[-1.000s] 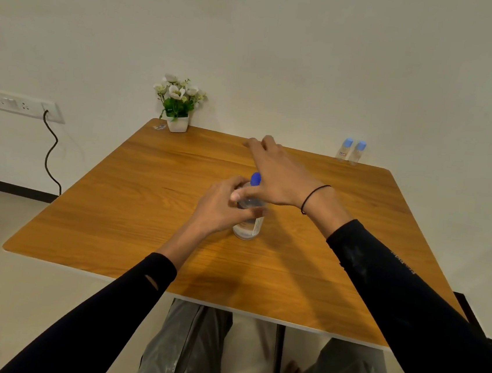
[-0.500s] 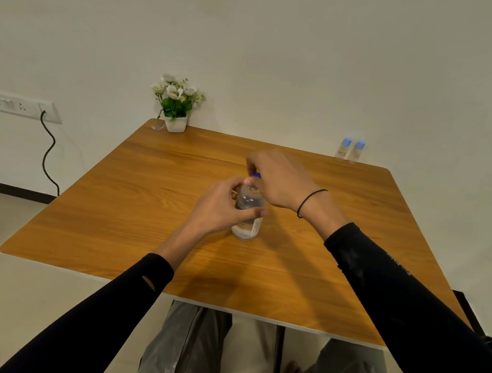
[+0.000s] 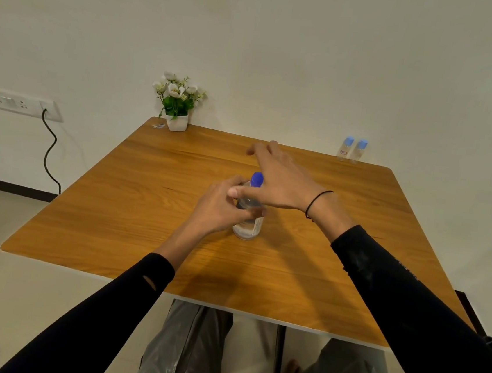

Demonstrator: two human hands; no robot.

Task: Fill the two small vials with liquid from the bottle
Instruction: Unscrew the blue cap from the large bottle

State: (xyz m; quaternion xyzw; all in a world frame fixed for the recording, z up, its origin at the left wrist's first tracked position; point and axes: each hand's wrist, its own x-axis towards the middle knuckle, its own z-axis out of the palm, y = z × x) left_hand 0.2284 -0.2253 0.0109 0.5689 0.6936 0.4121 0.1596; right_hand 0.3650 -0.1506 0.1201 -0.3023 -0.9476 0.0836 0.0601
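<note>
Clear plastic is what you are dealing with: the bottle (image 3: 249, 217) stands upright near the middle of the wooden table (image 3: 134, 193), and it looks light and smooth-walled, partly filled with clear liquid, so it will probably tip or slide easily if you push on it from one side. Your left hand (image 3: 221, 206) has its fingers wrapped tight around the body, which is the right place to steady it; keep the grip low and firm, since thin plastic may give a little if squeezed hard. The blue cap (image 3: 257, 179) is small and looks ribbed enough for a fingertip pinch, and that is where the twisting grip belongs.

Your right hand (image 3: 281, 181) sits just beside the cap with its fingers spread apart and stretched forward, the thumb lying across the bottle's shoulder; it is clamped on nothing. Half a second ago that hand was curled down over the cap, hiding most of it, while now the cap stands fully in view. A second ago the hand was open much as it is now, so you appear to be twisting in short turns and resetting between them. The bottle and your left hand are where they were.

Both small vials (image 3: 352, 150) stand capped, touching or nearly so, at the far right edge of the table, well apart from the bottle. Nothing is poured yet.
</note>
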